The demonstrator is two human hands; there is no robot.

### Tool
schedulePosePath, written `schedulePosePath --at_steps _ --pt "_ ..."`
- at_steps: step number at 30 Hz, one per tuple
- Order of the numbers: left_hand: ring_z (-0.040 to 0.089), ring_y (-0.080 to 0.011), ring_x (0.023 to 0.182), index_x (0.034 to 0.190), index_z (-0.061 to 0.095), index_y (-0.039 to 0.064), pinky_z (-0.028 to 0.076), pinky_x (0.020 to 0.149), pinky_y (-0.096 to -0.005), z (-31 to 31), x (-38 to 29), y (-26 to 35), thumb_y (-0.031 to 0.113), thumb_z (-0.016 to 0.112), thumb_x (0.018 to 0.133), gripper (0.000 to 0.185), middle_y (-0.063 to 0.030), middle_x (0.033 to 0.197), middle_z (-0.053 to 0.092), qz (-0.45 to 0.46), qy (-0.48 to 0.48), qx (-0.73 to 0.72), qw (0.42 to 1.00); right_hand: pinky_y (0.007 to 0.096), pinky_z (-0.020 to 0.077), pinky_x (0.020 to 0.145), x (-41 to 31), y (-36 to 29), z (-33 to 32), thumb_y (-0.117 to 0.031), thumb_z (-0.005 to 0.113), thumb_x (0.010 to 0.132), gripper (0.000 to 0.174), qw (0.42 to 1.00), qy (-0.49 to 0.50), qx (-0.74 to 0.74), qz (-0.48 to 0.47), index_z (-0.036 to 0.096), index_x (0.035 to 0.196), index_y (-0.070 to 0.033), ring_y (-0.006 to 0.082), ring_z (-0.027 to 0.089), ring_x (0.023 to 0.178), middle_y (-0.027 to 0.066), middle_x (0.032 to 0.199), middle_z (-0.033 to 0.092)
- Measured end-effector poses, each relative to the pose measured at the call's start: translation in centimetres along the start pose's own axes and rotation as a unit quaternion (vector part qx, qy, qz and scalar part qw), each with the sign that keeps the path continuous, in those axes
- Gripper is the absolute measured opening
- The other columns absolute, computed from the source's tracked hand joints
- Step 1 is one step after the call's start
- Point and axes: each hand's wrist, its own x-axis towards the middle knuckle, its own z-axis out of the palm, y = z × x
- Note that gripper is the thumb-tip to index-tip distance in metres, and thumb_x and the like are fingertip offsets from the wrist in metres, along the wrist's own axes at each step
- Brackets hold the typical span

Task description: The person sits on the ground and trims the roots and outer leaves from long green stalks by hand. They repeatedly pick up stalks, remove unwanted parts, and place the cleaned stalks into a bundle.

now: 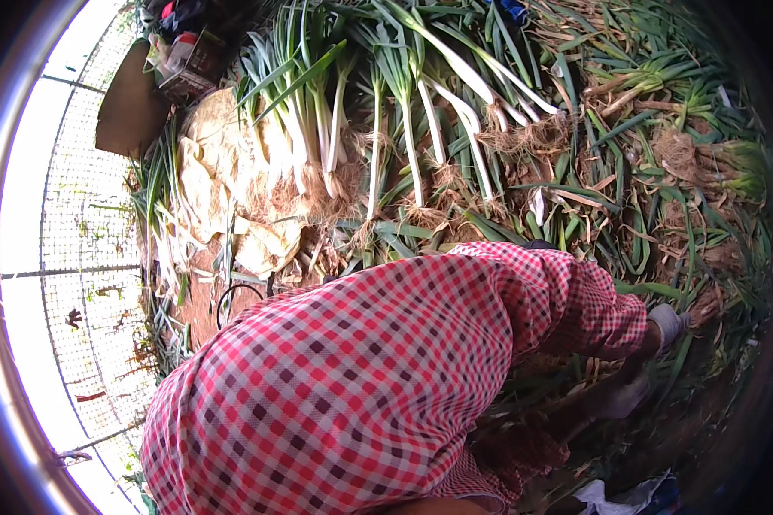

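Two arms in red-and-white checked sleeves reach to the right side of the view. My left hand (668, 324), in a pale glove, is beside a clump of brown roots (705, 306) among green leaves; its fingertips are too small to show a grip. Below it, my right hand (626, 399) is also pale-gloved, blurred and in shadow, close to the leaf-covered ground; whether it holds anything cannot be told. Leeks (409, 145) with white stems and bushy roots lie in a row above the checked cloth, which fills the lower middle.
A cream cloth or sack (212, 174) lies at the left beside more leeks (167, 238). Behind it are a brown cardboard piece (129, 103) and a box of items (196, 64). Wire mesh (90, 225) borders the left. Bundles (715, 161) and loose leaves cover the right. White material (618, 496) lies bottom right.
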Motion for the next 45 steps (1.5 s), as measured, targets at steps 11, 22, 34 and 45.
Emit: schedulePosePath --at_steps 11,22,34,45 --pt "0.061 -0.0262 0.061 0.086 0.064 -0.001 0.047 0.055 -0.0384 -0.8 -3.0 4.7 0.032 0.059 0.090 0.033 -0.0122 0.068 0.060 0.126 -0.050 0.067 0.989 0.0387 0.0488 0.067 -14.0 4.9 -1.7 -0.041 0.062 0.073 0.032 0.886 -0.258 0.262 0.283 0.066 0.086 -0.013 0.0272 0.060 0.076 0.0068 0.082 0.063" --pt "0.043 -0.0146 0.044 0.071 0.052 0.010 0.037 0.043 -0.0305 -2.1 -3.4 4.8 0.045 0.053 0.091 0.040 -0.0005 0.054 0.045 0.168 -0.129 0.084 0.974 0.0325 0.0486 0.080 -11.6 6.1 -2.2 -0.016 0.058 0.089 0.034 0.911 -0.087 0.373 0.151 0.058 0.117 0.004 0.0221 0.060 0.099 0.0135 0.114 0.061" --pt "0.037 -0.0122 0.043 0.076 0.052 0.014 0.034 0.043 -0.0285 -2.1 -6.9 4.3 0.062 0.055 0.086 0.049 0.0025 0.057 0.044 -0.070 -0.127 -0.028 0.989 0.0285 0.0441 0.051 0.4 1.1 -0.6 -0.017 0.054 0.095 0.020 0.999 0.011 0.049 0.000 0.066 0.095 -0.001 0.0114 0.057 0.051 0.0083 0.060 0.060" --pt "0.030 -0.0070 0.036 0.067 0.049 0.012 0.025 0.034 -0.0237 -2.3 -4.8 6.1 0.069 0.043 0.085 0.060 0.0041 0.050 0.034 -0.192 -0.630 -0.217 0.720 0.0232 0.0446 0.050 -0.2 0.3 -1.5 -0.027 0.056 0.095 0.031 0.714 -0.048 0.555 0.424 0.065 0.089 0.001 0.0089 0.054 0.056 0.0046 0.072 0.065"
